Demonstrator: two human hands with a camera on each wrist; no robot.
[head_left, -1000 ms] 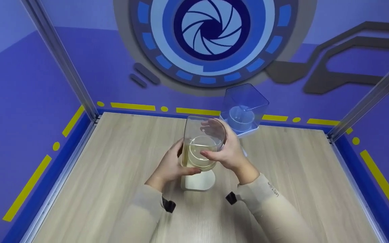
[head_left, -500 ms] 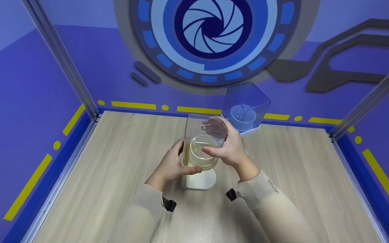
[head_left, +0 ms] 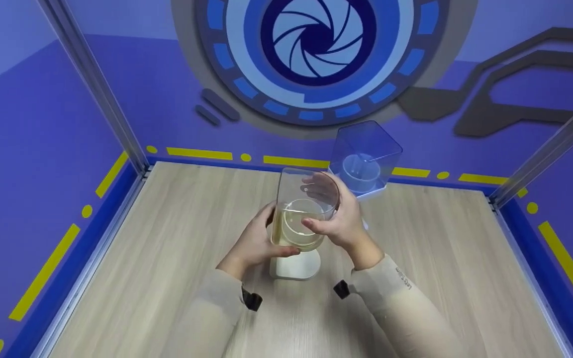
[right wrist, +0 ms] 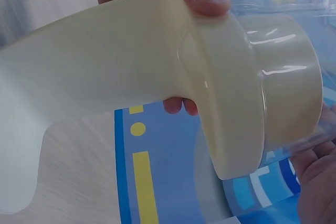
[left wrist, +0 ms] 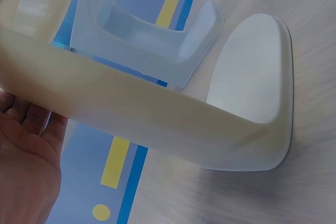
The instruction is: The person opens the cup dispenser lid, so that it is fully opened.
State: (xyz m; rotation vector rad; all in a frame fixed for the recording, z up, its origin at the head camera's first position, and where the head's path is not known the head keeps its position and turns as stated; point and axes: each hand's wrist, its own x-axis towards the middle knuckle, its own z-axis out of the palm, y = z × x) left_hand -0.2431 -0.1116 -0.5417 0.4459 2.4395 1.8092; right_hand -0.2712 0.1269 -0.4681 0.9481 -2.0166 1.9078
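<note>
Partly hidden, left hand (head_left: 252, 242) grips the stand (right wrist: 105, 61); right hand (head_left: 344, 220) curls round the clear cup (head_left: 290, 186), cut off in right-wrist view; stand smooth, cream, broad-footed

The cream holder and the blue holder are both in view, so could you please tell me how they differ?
The left hand and right hand grip the cream holder; neither grips the blue holder, farther back. The cream holder's clear cover is rounded on one side, while the blue holder's is angular. Both have a round part inside.
</note>
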